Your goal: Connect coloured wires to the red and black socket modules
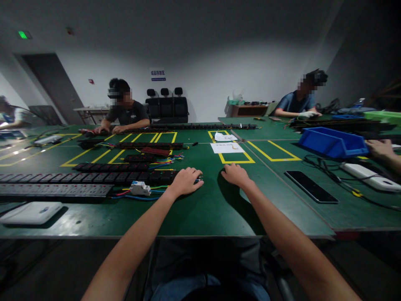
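Your head camera looks forward and down from above your blue denim lap (pixel 172 289), over your bare left hand (pixel 187 182) and bare right hand (pixel 236 175), their fingers (pixel 229 169) near mid-view. The flat green tabletop (pixel 200 219) runs under and beyond those fingers toward the plain pale wall (pixel 203 83), farthest off. The wide view takes in the grey rectangular door (pixel 52 83) beyond their left and the blue plastic bin (pixel 327 144) to their right.

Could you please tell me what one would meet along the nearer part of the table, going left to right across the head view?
Flat white device → white block with wires → left hand → right hand → dark-screened phone → long white device.
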A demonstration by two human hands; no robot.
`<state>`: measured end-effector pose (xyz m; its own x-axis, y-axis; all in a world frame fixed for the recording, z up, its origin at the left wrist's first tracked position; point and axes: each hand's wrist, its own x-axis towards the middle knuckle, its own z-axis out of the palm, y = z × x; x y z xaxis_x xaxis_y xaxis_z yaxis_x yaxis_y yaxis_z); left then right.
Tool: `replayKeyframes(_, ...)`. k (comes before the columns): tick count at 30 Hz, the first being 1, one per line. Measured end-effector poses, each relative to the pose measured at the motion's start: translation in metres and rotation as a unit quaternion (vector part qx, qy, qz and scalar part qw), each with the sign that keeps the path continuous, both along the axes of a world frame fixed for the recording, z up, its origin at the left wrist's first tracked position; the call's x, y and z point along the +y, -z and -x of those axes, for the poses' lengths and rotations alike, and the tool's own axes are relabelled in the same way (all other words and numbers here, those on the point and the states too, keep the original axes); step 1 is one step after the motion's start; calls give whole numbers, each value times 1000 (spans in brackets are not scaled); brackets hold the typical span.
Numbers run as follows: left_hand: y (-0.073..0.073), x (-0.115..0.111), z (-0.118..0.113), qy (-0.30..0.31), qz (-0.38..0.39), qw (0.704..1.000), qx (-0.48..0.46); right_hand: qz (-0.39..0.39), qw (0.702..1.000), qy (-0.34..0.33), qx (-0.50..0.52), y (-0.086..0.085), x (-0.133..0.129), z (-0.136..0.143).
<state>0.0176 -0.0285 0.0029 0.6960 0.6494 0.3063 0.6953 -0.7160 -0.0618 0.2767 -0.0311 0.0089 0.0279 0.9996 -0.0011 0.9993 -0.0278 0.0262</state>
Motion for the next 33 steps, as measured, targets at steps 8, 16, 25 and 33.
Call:
replayKeyframes(8,-1,-1,1,1,-1,1000,-3,-2,1000,2,0,1,1,0)
replayKeyframes(16,0,-1,0,2,-6,1000,-3,-6,1000,4,-7,1,-1,1)
replayKeyframes(25,-1,-1,1,6,2,1000,-6,0,1000,3,-4,0,0,1)
replayKeyframes(33,-1,0,1,7,4,1000,-10,-1,1000,1,-2,1,1,0)
